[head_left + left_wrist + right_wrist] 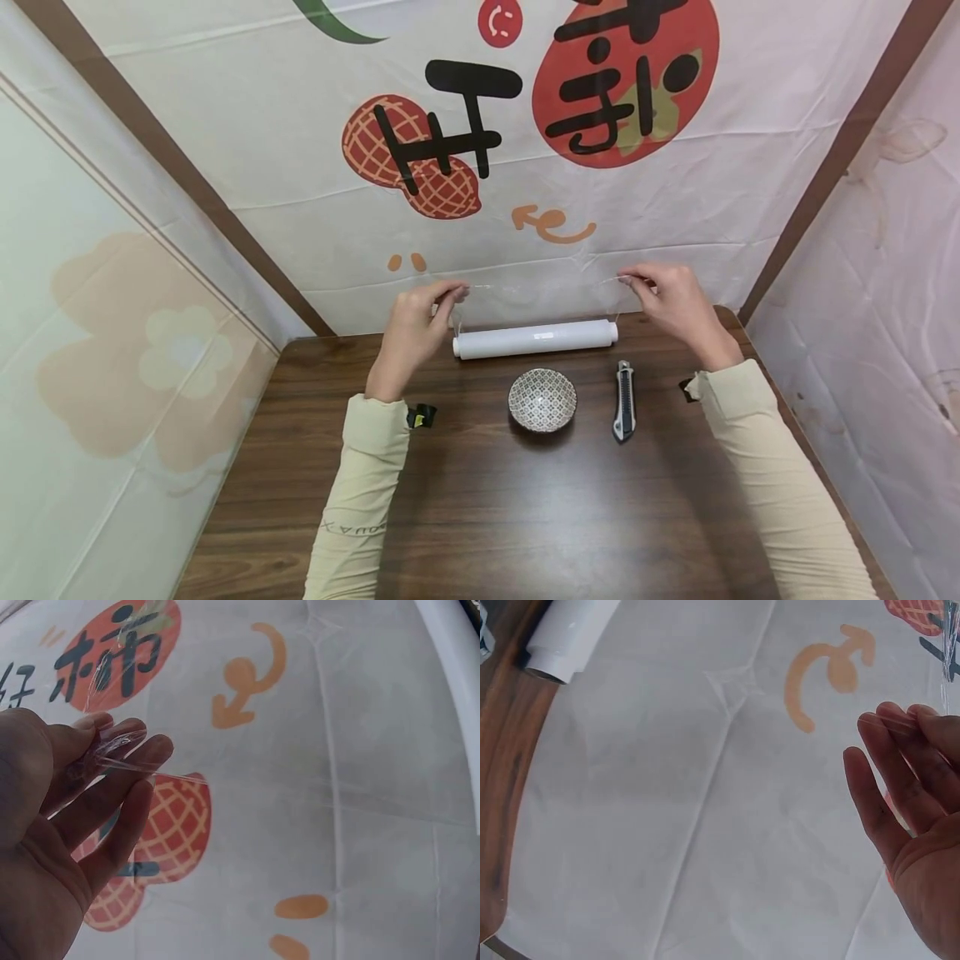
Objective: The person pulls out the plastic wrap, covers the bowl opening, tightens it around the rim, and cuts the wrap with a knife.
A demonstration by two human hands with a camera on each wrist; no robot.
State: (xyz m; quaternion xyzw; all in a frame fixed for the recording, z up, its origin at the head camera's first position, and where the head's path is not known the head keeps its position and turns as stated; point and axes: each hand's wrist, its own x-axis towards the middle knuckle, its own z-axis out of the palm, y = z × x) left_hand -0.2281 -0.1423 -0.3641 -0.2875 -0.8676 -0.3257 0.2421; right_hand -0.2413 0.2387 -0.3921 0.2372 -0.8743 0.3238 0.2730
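A white roll of plastic wrap (536,339) lies across the back of the wooden table. From it a clear sheet of film rises, its top edge stretched between my two hands. My left hand (422,321) pinches one corner, and the left wrist view shows the film (120,746) bunched between thumb and fingertips. At the other corner my right hand (675,304) pinches the film between thumb and fingers. In front of the roll stands a small patterned bowl (543,401), upright. To the bowl's right lies a utility knife (624,402).
The brown wooden table (480,517) ends just behind the roll, against a white fabric wall (300,150) with printed pictures. More fabric panels stand at the left and right sides. Both wrists wear dark straps.
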